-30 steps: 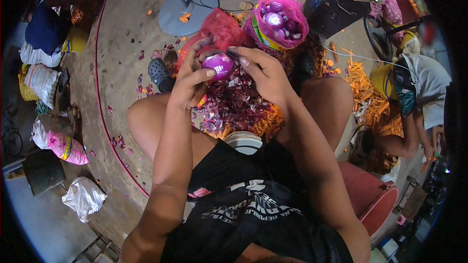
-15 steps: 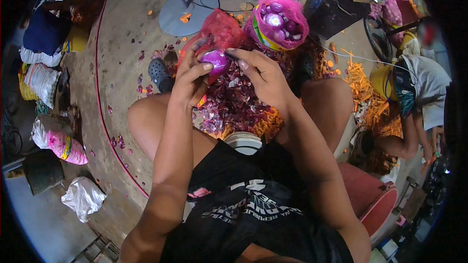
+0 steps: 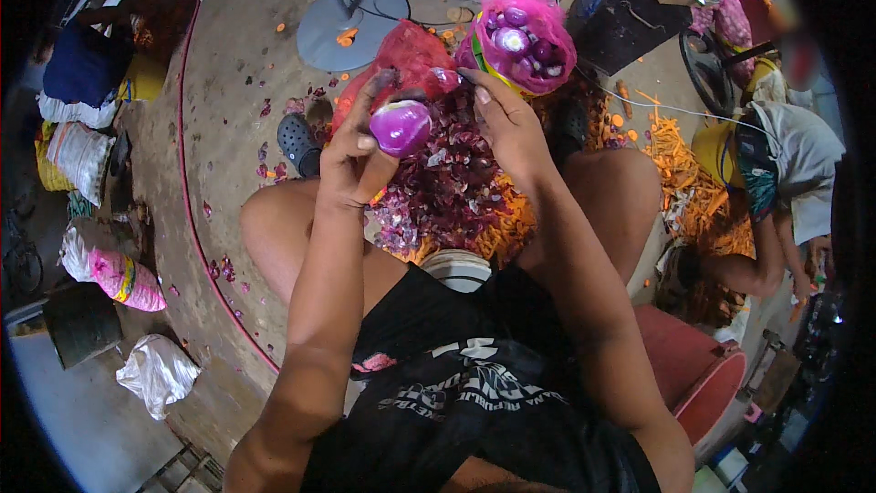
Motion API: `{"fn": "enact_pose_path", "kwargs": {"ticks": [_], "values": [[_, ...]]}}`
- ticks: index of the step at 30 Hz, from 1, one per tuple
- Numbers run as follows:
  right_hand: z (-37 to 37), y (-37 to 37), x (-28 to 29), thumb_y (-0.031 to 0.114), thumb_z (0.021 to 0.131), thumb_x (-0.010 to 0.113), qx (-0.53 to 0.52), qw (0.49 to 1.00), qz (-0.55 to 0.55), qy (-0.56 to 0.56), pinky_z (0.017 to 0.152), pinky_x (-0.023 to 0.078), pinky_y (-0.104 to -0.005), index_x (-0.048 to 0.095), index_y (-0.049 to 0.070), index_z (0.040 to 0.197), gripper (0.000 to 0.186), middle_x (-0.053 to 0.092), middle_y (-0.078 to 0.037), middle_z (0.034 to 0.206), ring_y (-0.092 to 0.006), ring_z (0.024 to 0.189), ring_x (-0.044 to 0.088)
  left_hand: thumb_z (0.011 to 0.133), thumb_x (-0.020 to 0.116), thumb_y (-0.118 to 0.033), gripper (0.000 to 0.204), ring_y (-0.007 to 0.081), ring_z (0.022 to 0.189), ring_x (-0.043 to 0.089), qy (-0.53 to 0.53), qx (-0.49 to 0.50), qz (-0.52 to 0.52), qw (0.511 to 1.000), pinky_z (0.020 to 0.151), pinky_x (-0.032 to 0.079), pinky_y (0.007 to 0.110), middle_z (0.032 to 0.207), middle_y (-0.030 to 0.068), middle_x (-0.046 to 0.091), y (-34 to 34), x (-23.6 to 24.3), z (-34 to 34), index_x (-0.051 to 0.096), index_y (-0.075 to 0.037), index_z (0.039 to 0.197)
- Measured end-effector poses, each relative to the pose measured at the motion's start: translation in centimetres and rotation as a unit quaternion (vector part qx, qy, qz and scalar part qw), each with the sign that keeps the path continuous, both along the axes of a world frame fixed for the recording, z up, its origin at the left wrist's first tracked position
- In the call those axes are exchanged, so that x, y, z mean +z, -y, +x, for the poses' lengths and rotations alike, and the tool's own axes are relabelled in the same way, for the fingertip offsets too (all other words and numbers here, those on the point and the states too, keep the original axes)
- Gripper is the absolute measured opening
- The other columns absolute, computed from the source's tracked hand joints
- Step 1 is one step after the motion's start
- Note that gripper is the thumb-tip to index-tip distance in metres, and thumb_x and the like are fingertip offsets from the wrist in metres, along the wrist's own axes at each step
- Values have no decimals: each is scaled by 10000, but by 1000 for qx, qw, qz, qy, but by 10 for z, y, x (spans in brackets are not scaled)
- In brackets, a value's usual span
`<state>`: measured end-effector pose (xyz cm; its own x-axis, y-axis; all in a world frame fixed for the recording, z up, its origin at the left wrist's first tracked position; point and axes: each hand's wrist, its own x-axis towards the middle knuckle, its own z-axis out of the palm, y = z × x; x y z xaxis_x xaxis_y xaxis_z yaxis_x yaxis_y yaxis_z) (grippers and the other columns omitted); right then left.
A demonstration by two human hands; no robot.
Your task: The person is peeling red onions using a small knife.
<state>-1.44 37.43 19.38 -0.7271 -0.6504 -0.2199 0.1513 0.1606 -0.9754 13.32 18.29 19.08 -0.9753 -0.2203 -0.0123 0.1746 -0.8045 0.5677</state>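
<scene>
A: Where is the onion (image 3: 401, 131)?

B: In the left hand (image 3: 349, 160), above the far left part of the peel heap (image 3: 447, 187). It is glossy purple, with a pale patch toward its far end.

A: How does that hand sit?

B: Clamped on the onion: the thumb on the near side, the fingers reaching round the far left.

A: And the right hand (image 3: 506, 123)?

B: Apart from the onion, above the far right of the heap. A shiny purple scrap (image 3: 445, 80) shows just beside its fingertips; I cannot tell whether they pinch it.

A: What lies beyond the heap?

B: A crumpled red net (image 3: 411, 47), just past it, and a pail (image 3: 490, 62) lined with pink plastic, full of purple onions (image 3: 511, 40). Farther off and left stands a round grey base (image 3: 330, 39).

A: Nearer to you?

B: Orange shreds (image 3: 517, 224) along the heap's near right edge, then a white tub (image 3: 456, 267).

A: Off to the sides?

B: A red hose (image 3: 185, 137) curves well left of the heap; well to its right, a co-worker (image 3: 798, 164) bends beside more orange shreds.
</scene>
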Motion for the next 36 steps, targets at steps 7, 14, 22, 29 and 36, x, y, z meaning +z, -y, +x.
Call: {"fn": "enact_pose_path", "kwargs": {"ticks": [7,14,22,29,36], "values": [[-11,-14,-5,333,1045,658,-58,954,19,-295,895,522,-409,685,48,1359,425,757,-139,1086,-289,1010,711,862,593,-279,707,513,1236,647,0,-60,251,966,953,627,489,1427,244,617,4,-19,-13,500,-68,1530],[-106,-30,92,374,905,814,17,914,124,-385,707,516,-454,710,5,971,389,663,-210,764,-332,702,648,1022,536,-306,550,430,1082,729,151,11,41,988,855,640,466,1276,191,702,-12,-34,-29,516,-45,1506],[-118,-79,61,430,1078,533,27,841,-454,293,725,479,-441,504,106,733,474,502,-28,675,-200,647,560,1055,557,-340,461,297,1135,703,314,-15,-70,947,918,591,465,1308,112,708,-37,-79,-77,603,-93,1441],[-97,-98,104,357,944,625,201,657,-632,359,744,468,-517,446,55,600,492,513,-118,638,-258,587,488,1031,638,-305,491,223,1223,656,342,-63,-269,898,1006,538,377,1349,116,696,-50,-122,-186,622,-48,1449],[-129,-88,78,313,961,682,142,541,-785,268,532,419,-489,501,63,683,415,528,-153,698,-337,554,506,847,848,-237,554,309,1252,640,162,-17,-654,738,1070,509,419,1310,175,671,-90,-149,-320,681,-40,1338]]}}
